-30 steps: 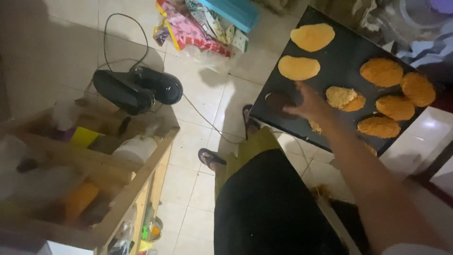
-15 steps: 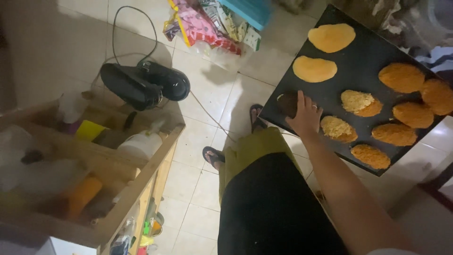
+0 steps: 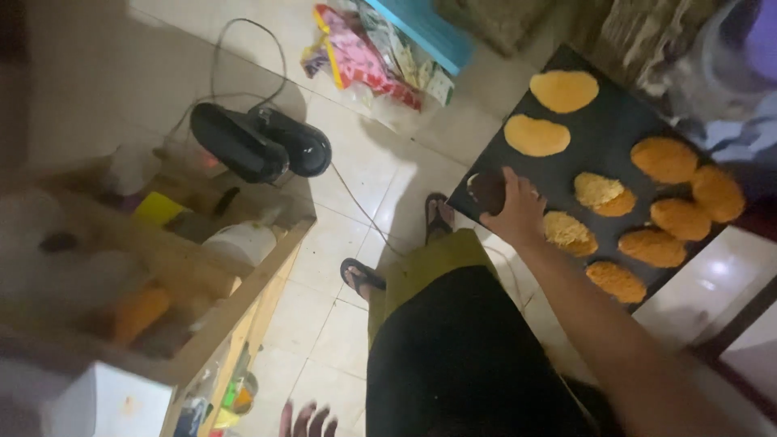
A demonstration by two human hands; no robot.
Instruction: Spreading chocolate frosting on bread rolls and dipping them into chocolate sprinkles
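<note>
The right hand [image 3: 518, 212] reaches out over the near corner of a flat black rectangular tray [image 3: 603, 146] and its grip is closed around a small dark round object [image 3: 488, 192], perhaps a little bowl or cup, though the blur makes its kind hard to tell; that object sits at the tray's near left corner, touching or just above the tray surface. The left hand [image 3: 307, 421] shows only as fingertips at the bottom edge of the view, and whether its grip is open or closed I cannot tell. On the tray lie two smooth yellow-orange flat patties [image 3: 537, 135] at the far end and a cluster of crumb-coated golden patties [image 3: 664, 159] toward the right, one of them just beside the right wrist. The risk here is that the forearm, stretched low across the tray, brushes the nearest coated pieces and knocks off their crumbs, or that the dark object tips at the tray's edge and falls to the tiled floor [image 3: 356, 186]. Around the person, a black electric appliance with a trailing cord [image 3: 259, 146] lies on the floor near the sandalled feet, where the cord could catch a step; a wooden open shelf full of bottles and containers [image 3: 162, 243] crowds the left side, and colourful plastic packets [image 3: 364, 57] lie further off.
</note>
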